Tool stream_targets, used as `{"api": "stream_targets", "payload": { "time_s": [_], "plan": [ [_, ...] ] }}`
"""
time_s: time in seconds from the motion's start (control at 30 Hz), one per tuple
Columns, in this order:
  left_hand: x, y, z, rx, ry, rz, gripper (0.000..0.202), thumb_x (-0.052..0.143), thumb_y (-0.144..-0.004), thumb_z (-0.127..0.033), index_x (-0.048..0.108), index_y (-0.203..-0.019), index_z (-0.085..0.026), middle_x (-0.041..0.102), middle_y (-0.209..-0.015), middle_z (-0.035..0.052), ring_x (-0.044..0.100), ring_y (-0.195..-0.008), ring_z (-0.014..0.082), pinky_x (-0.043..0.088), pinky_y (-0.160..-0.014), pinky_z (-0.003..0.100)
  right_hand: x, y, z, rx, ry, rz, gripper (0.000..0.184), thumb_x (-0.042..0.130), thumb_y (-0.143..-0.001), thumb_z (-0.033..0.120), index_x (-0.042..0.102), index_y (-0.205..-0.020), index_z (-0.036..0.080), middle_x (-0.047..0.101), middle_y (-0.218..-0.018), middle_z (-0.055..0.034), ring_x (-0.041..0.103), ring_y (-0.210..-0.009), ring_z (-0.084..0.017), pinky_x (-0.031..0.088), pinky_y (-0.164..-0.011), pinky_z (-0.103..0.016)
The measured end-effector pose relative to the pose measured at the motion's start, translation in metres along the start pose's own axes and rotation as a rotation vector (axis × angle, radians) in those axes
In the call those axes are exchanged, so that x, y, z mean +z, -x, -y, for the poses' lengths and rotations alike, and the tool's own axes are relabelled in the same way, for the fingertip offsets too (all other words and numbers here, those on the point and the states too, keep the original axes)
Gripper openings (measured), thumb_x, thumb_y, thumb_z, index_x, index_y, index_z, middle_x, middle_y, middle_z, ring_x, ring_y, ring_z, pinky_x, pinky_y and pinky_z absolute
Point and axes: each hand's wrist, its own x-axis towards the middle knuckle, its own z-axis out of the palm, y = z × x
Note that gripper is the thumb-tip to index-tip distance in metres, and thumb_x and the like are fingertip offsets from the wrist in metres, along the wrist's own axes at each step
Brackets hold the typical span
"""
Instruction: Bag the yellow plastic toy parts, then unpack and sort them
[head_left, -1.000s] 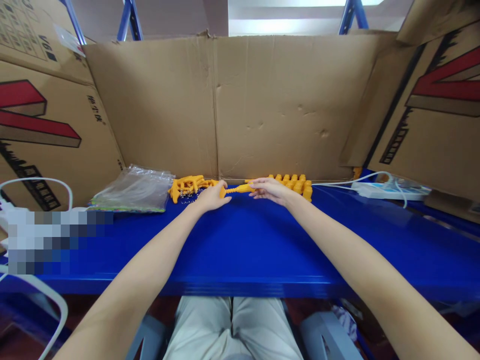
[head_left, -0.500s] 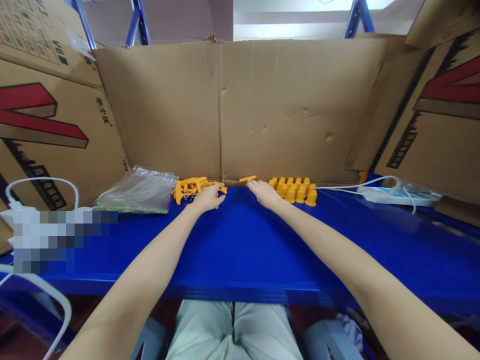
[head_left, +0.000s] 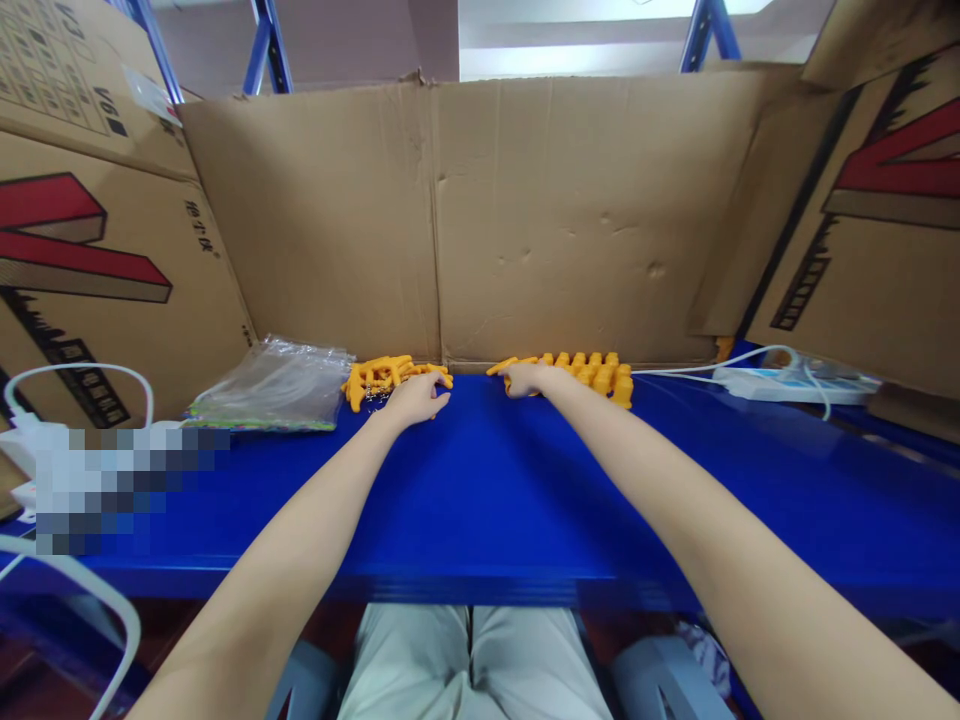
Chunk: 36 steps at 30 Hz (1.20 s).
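My left hand (head_left: pixel 418 397) rests on the blue table (head_left: pixel 480 480), fingers loosely spread, with its fingertips at the right edge of a pile of orange stick-like plastic parts (head_left: pixel 382 374). Nothing shows in its grasp. My right hand (head_left: pixel 529 378) is at the back of the table with its fingers curled down on one orange stick (head_left: pixel 502 366), which pokes out to the left of the hand. Just to the right of that hand stands a cluster of several orange cap-shaped parts (head_left: pixel 600 372), upright against the cardboard.
A cardboard wall (head_left: pixel 525 210) closes off the back, and cardboard boxes stand at both sides. A clear plastic bag (head_left: pixel 270 385) lies at the left. A white power strip (head_left: pixel 787 385) with cables lies at the right. More white cable (head_left: pixel 75 375) is at the far left.
A second ago both hands held the orange stick between them. It then lay loose by the cardboard. Now my right hand has reached forward and closed on it; my left hand has stayed by the pile.
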Motion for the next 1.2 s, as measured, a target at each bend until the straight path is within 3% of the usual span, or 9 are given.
{"api": "stream_targets", "payload": {
  "time_s": [0.03,0.1,0.23,0.37,0.5,0.63,0.9,1.03,1.2],
  "plan": [
    [0.000,0.000,0.000,0.001,-0.002,0.004,0.031,0.053,-0.080,-0.028,0.063,-0.109,-0.021,0.069,-0.076,0.0011,0.064,-0.076,0.0184,0.044,-0.070,0.027,-0.009,-0.001,-0.008,-0.012,-0.067,0.050,0.048,0.064,-0.072,0.016,0.063,-0.119,0.027,0.070,-0.099,-0.0061,0.065,-0.093,-0.024,0.049,-0.082,-0.038],
    [0.000,0.000,0.000,0.002,-0.014,0.004,0.030,0.053,-0.080,-0.029,0.064,-0.107,-0.021,0.069,-0.077,0.0017,0.064,-0.076,0.0189,0.044,-0.069,0.027,-0.029,-0.001,-0.023,-0.026,-0.120,0.020,0.038,0.068,-0.071,0.020,0.069,-0.109,0.023,0.071,-0.093,-0.0051,0.065,-0.087,-0.021,0.050,-0.076,-0.032],
    [0.000,-0.001,-0.001,0.003,-0.035,-0.001,0.027,0.053,-0.080,-0.029,0.066,-0.102,-0.020,0.069,-0.079,0.0031,0.064,-0.077,0.0191,0.045,-0.070,0.027,-0.065,0.008,-0.048,0.078,-0.130,-0.056,0.029,0.069,-0.073,0.022,0.072,-0.102,0.020,0.070,-0.100,-0.0058,0.065,-0.090,-0.021,0.049,-0.079,-0.031],
    [-0.001,0.000,-0.003,-0.012,-0.051,0.016,0.027,0.052,-0.081,-0.030,0.066,-0.101,-0.018,0.070,-0.082,0.0044,0.064,-0.078,0.0200,0.045,-0.070,0.028,-0.080,0.014,-0.058,0.182,-0.159,-0.026,0.027,0.065,-0.078,0.023,0.071,-0.104,0.020,0.069,-0.106,-0.0057,0.066,-0.085,-0.018,0.050,-0.076,-0.029],
    [-0.002,0.000,-0.004,-0.021,-0.057,0.038,0.027,0.052,-0.081,-0.029,0.066,-0.101,-0.018,0.070,-0.083,0.0048,0.065,-0.079,0.0203,0.046,-0.069,0.028,-0.068,0.006,-0.060,0.209,-0.144,-0.121,0.030,0.060,-0.080,0.017,0.069,-0.108,0.017,0.069,-0.107,-0.0091,0.066,-0.090,-0.019,0.049,-0.080,-0.029],
    [-0.002,0.000,-0.005,-0.011,-0.071,0.034,0.025,0.051,-0.081,-0.030,0.067,-0.096,-0.018,0.071,-0.085,0.0057,0.065,-0.080,0.0207,0.046,-0.071,0.029,-0.041,-0.005,-0.053,0.332,-0.091,-0.288,0.037,0.056,-0.080,0.014,0.065,-0.116,0.017,0.064,-0.119,-0.0128,0.060,-0.107,-0.025,0.044,-0.091,-0.039],
    [0.000,-0.001,-0.004,-0.010,-0.057,0.033,0.024,0.051,-0.082,-0.031,0.067,-0.094,-0.018,0.071,-0.081,0.0050,0.066,-0.078,0.0200,0.047,-0.073,0.029,0.005,-0.017,-0.047,0.330,-0.106,-0.108,0.037,0.059,-0.077,0.013,0.063,-0.113,0.019,0.066,-0.115,-0.0109,0.061,-0.105,-0.023,0.042,-0.087,-0.034],
    [-0.001,0.000,-0.005,-0.003,-0.043,0.040,0.023,0.051,-0.082,-0.031,0.067,-0.093,-0.018,0.070,-0.076,0.0042,0.065,-0.075,0.0195,0.047,-0.072,0.029,0.002,-0.018,-0.053,0.365,-0.078,-0.205,0.042,0.058,-0.073,0.004,0.062,-0.113,0.018,0.063,-0.120,-0.0127,0.059,-0.110,-0.025,0.037,-0.095,-0.042],
    [-0.001,0.000,-0.005,-0.007,-0.035,0.041,0.022,0.050,-0.082,-0.029,0.067,-0.091,-0.019,0.070,-0.074,0.0043,0.065,-0.076,0.0206,0.047,-0.071,0.030,-0.035,-0.011,-0.061,0.311,-0.053,-0.385,0.037,0.056,-0.078,0.010,0.063,-0.114,0.016,0.062,-0.120,-0.0141,0.057,-0.111,-0.027,0.034,-0.098,-0.048]
  ]
}}
